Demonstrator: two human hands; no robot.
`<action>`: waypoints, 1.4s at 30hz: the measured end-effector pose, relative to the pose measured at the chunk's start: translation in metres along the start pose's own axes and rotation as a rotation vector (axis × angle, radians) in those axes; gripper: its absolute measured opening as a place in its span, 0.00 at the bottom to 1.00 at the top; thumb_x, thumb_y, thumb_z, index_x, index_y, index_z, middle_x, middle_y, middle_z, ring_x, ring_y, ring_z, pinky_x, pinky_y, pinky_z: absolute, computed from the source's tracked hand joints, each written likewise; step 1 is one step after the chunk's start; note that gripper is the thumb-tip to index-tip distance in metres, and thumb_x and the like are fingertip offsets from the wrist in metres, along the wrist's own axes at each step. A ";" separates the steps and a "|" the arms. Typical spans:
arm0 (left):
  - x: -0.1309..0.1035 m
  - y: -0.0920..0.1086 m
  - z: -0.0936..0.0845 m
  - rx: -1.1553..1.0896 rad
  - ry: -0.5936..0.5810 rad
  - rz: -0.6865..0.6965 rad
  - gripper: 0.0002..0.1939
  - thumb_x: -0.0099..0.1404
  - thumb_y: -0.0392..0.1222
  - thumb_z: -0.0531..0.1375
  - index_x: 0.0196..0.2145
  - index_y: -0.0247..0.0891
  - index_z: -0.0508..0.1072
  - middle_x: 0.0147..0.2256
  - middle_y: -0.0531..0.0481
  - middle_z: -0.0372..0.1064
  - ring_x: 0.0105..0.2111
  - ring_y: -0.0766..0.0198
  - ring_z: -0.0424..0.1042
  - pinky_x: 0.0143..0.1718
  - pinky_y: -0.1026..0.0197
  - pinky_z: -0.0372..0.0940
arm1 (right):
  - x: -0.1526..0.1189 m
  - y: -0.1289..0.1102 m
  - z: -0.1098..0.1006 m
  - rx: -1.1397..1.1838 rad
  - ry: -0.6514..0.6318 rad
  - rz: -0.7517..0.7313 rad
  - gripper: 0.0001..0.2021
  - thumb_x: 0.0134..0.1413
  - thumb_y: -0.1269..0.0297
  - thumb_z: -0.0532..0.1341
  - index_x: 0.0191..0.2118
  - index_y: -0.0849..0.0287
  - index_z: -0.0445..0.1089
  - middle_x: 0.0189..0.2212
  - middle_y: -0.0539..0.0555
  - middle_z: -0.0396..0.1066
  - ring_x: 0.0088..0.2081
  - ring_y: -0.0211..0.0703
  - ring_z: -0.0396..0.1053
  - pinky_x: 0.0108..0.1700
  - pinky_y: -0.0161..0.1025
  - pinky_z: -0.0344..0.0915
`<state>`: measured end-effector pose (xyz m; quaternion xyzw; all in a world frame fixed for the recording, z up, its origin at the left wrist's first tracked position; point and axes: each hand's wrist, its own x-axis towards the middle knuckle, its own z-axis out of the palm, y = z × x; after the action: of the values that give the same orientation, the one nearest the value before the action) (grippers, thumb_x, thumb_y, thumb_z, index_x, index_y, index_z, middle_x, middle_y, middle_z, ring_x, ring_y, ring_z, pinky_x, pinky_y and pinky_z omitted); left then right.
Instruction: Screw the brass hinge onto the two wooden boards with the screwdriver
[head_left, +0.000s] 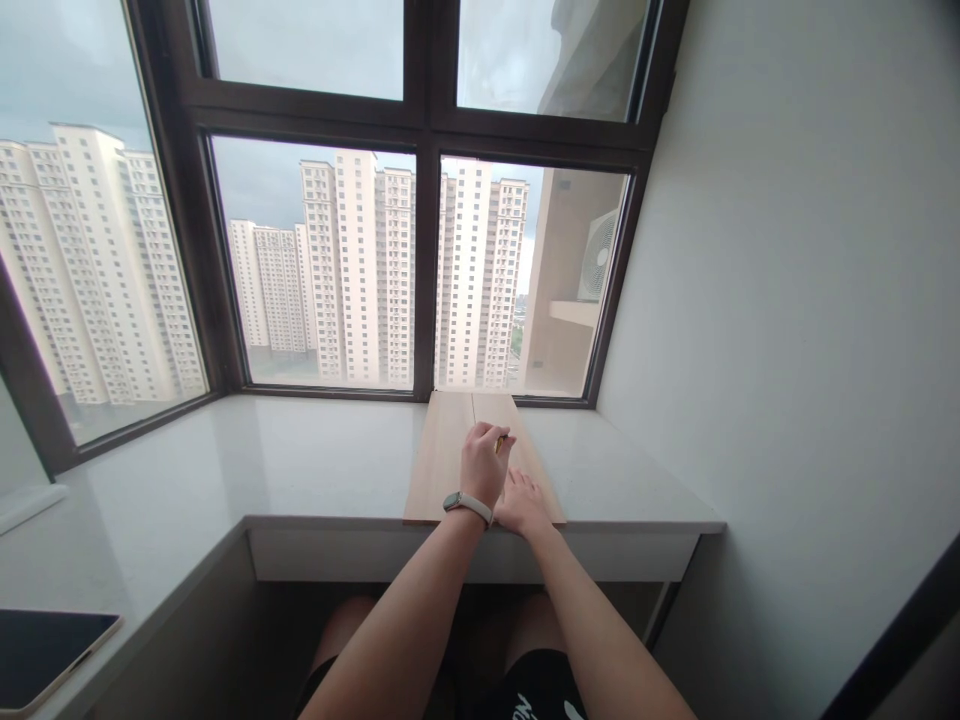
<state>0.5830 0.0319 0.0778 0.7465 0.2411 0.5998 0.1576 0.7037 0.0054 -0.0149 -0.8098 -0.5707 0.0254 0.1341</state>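
Observation:
A pale wooden board (442, 455) lies on the white counter, its near end at the counter's front edge and its far end by the window. My left hand (486, 462), with a light-strapped watch on the wrist, is above the board, fingers closed round a thin yellowish pencil-like stick (501, 441). Only a short piece of the stick shows; its tip is hidden. My right hand (523, 500) rests flat on the board's near right part, fingers stretched out, just below the left hand. A thin dark line (473, 408) runs lengthwise on the board's far part.
The white counter (322, 460) extends left and round toward me, with a dark-screened tablet (52, 655) at its lower left. A dark-framed window (426, 270) stands behind it. A white wall (787, 280) bounds the right side. My legs are under the counter.

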 end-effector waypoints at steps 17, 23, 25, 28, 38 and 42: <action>-0.002 -0.002 -0.002 0.013 0.020 0.009 0.06 0.71 0.36 0.63 0.43 0.42 0.80 0.39 0.46 0.73 0.42 0.57 0.75 0.46 0.53 0.72 | -0.002 0.000 -0.002 -0.003 0.000 0.000 0.44 0.56 0.47 0.59 0.74 0.63 0.54 0.75 0.64 0.46 0.75 0.59 0.44 0.73 0.52 0.39; -0.001 -0.004 0.001 0.032 0.011 0.002 0.11 0.73 0.34 0.59 0.48 0.43 0.78 0.43 0.45 0.75 0.45 0.56 0.76 0.48 0.51 0.73 | -0.003 0.001 -0.003 -0.003 -0.014 0.002 0.45 0.56 0.47 0.59 0.75 0.63 0.53 0.76 0.65 0.45 0.75 0.59 0.43 0.73 0.52 0.39; -0.001 -0.005 0.001 0.030 0.011 0.011 0.12 0.73 0.33 0.58 0.49 0.43 0.78 0.44 0.44 0.76 0.45 0.56 0.76 0.49 0.51 0.73 | -0.003 0.001 -0.004 -0.005 -0.022 -0.001 0.46 0.55 0.47 0.60 0.75 0.64 0.52 0.76 0.65 0.44 0.75 0.60 0.43 0.73 0.52 0.39; -0.001 -0.004 -0.001 0.032 0.002 0.045 0.10 0.73 0.35 0.59 0.46 0.43 0.79 0.43 0.45 0.76 0.45 0.56 0.75 0.49 0.51 0.72 | -0.003 0.000 -0.004 -0.003 -0.024 0.002 0.46 0.55 0.45 0.60 0.75 0.65 0.52 0.76 0.65 0.45 0.75 0.61 0.42 0.73 0.52 0.38; -0.001 -0.001 0.002 0.029 0.002 -0.028 0.05 0.68 0.36 0.67 0.41 0.42 0.80 0.38 0.48 0.73 0.40 0.58 0.75 0.44 0.55 0.71 | 0.000 0.002 0.001 -0.001 0.002 0.003 0.44 0.57 0.45 0.58 0.74 0.63 0.54 0.75 0.64 0.47 0.75 0.60 0.45 0.73 0.53 0.39; -0.001 -0.001 0.002 0.032 -0.013 -0.055 0.11 0.71 0.33 0.63 0.48 0.43 0.78 0.43 0.46 0.76 0.41 0.58 0.77 0.45 0.56 0.71 | 0.000 0.002 0.002 -0.011 0.011 -0.007 0.40 0.59 0.50 0.57 0.74 0.63 0.55 0.75 0.64 0.48 0.75 0.59 0.45 0.73 0.53 0.40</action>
<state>0.5851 0.0324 0.0764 0.7458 0.2701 0.5865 0.1639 0.7055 0.0053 -0.0171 -0.8086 -0.5729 0.0174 0.1327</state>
